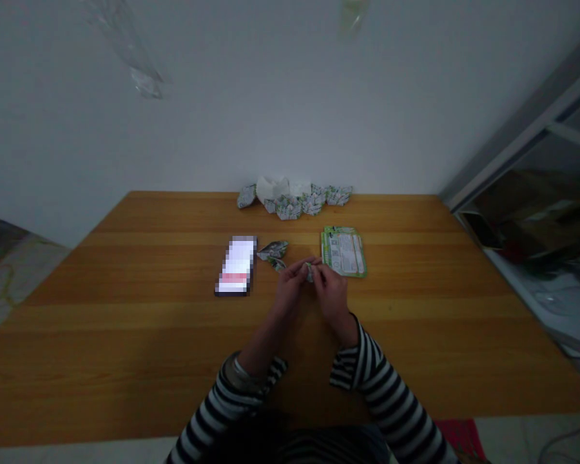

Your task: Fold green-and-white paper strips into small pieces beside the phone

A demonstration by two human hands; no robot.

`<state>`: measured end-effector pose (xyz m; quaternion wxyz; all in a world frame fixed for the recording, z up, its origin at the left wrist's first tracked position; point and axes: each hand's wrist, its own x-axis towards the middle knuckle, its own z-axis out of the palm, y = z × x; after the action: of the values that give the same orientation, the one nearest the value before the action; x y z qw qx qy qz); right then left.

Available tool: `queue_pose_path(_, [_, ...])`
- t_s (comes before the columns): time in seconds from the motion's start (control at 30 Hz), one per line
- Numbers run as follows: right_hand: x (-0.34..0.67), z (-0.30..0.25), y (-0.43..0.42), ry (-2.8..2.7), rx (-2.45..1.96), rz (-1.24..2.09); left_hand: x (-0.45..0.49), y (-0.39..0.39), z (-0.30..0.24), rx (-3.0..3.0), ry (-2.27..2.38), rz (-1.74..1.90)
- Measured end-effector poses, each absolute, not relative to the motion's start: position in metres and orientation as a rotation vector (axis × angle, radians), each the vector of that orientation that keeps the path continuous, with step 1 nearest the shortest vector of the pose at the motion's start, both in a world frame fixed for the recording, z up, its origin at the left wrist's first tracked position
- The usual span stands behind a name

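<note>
Left hand [290, 285] and right hand [332, 290] pinching a small crumpled green-and-white scrap [310, 273], flat rectangular green-bordered packets [347, 253] nearby, banded orange-brown wooden tabletop [174, 341] beneath

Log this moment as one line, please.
left hand, right hand: holding small printed piece together | phone: on table, left | flat packets: right | crumpled pieces: far edge

Head cam — looks fwd & down from close above near side of table [430, 361] — wall [290, 96] opp.
</note>
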<state>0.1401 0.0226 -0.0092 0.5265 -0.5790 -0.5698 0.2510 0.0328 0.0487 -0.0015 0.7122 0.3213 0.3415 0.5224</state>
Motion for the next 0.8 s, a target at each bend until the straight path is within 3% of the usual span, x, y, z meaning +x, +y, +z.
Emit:
queue_pose_path(0.2, [0.137, -0.013, 0.028, -1.153, -1.223, 0.988, 0.031, 0.050, 0.004, 0.689, 0.745, 1.123])
queue_pose_path(0.8, [0.153, -0.012, 0.033, -1.332, -1.212, 0.890, 0.015, 0.054, 0.001, 1.913, 1.205, 0.997])
